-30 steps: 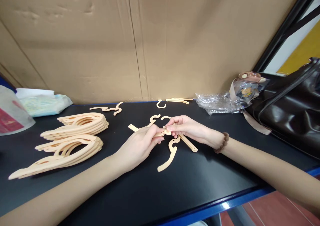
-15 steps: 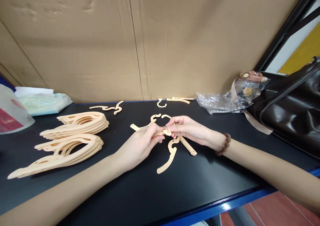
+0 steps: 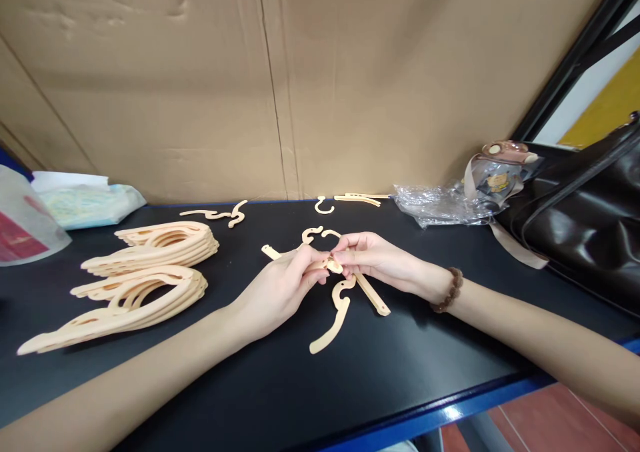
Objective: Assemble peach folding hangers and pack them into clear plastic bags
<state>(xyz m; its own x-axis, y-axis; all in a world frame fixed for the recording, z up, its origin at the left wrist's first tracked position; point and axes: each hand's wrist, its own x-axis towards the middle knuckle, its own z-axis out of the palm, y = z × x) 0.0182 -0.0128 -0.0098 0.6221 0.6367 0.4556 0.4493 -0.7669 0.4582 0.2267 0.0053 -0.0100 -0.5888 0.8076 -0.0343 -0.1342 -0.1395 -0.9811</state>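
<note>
moved: since the earlier frames, a pale cream curved plastic arm (image 3: 334, 329) and a pale cream straight plastic bar (image 3: 373, 297), both below the hands, have shifted slightly leftward and toward the near edge.
clutter, right: one black shiny handbag (image 3: 590, 219), one clear bottle with a brown lid (image 3: 500, 172), one crinkled clear plastic wrapper (image 3: 425, 207).
clutter, left: one translucent cup with a red patch (image 3: 27, 222), one whitish-green soft packet (image 3: 95, 207).
backdrop: brown cardboard panel (image 3: 200, 92) behind the black tabletop (image 3: 250, 392).
in the way: fingers cover much of the held piece; the left hand also hides most of a cream part whose hooked end (image 3: 307, 234) shows behind it.
hanger stacks: two, both cream, rear (image 3: 170, 242) and front (image 3: 150, 299); layers overlap too closely to count.
rear parts: one small cream hook (image 3: 325, 212), two slim cream strips (image 3: 360, 201).
hands: two; left hand (image 3: 285, 282) and right hand (image 3: 373, 259) each pinch, thumb against finger.
held piece: small rounded cream plastic piece (image 3: 335, 267), between both sets of fingertips; whether one part or two joined, cannot tell.
</note>
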